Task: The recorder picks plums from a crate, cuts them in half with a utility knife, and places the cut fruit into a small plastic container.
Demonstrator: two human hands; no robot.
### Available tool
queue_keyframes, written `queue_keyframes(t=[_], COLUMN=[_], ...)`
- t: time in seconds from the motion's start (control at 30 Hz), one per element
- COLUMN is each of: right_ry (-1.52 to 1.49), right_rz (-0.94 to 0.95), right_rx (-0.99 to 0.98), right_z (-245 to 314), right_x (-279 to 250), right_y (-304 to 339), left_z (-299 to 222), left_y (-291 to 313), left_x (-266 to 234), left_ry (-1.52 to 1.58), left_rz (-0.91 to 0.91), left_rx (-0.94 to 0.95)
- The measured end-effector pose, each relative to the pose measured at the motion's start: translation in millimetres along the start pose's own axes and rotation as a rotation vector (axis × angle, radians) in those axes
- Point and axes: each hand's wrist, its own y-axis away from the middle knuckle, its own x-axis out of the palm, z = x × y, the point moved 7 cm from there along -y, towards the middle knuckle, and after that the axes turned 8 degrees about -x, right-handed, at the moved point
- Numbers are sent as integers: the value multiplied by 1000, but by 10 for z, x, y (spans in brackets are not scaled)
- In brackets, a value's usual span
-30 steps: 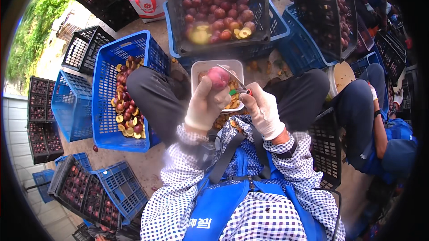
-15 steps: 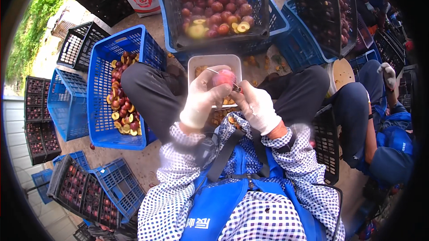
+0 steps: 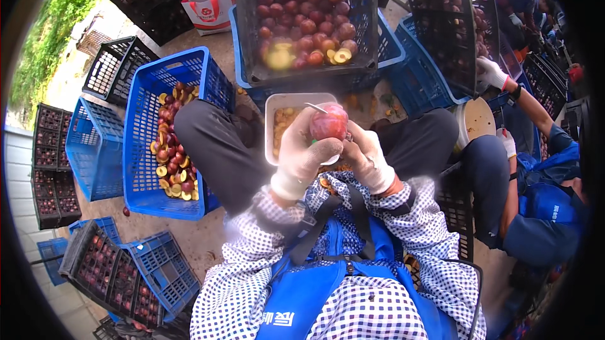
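Head view, pretty much dead centre of the frame: my left hand [image 3: 302, 160] in its white glove is wrapped around a red plum [image 3: 329, 122], fingers curled under and around it so it sits on top of my grip. My right hand [image 3: 368, 160], gloved too, is closed right beside it, touching the plum's right side. A thin blade [image 3: 315, 107] pokes out at the plum's upper left, so I guess the right hand has a knife, but I can't tell how it's gripped.

Just behind the plum, between my knees, sits a white tub [image 3: 277, 103] with yellowish bits in it. Above that, top centre, a dark crate [image 3: 309, 75] full of plums, its front wall near my hands. Left of my left knee is a blue crate [image 3: 142, 144] with halved plums.

Tight all round. On the right edge another person's gloved hand [image 3: 490, 74] reaches toward another dark crate [image 3: 450, 25]. Bare floor shows only lower left of centre.
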Motion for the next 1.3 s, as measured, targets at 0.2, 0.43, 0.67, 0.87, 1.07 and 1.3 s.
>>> queue_keyframes(t=[0.2, 0.43, 0.67, 0.87, 1.07, 1.3], right_ry=[170, -190, 155, -119, -162, -266], right_rz=[264, -33, 336, 14, 162, -28], right_rx=[25, 342, 186, 39, 126, 133], right_z=[164, 77, 223, 133, 144, -139], right_x=[74, 137, 7, 179, 226, 451], right_y=[-27, -2, 25, 148, 208, 388], left_z=[-248, -32, -609, -92, -446, -263], left_y=[145, -47, 134, 66, 208, 154], left_x=[-144, 11, 186, 254, 145, 357], left_ry=[-248, -24, -842, 20, -477, -282], left_rz=[-73, -108, -17, -21, -24, 39], left_rx=[-86, 109, 291, 109, 86, 161])
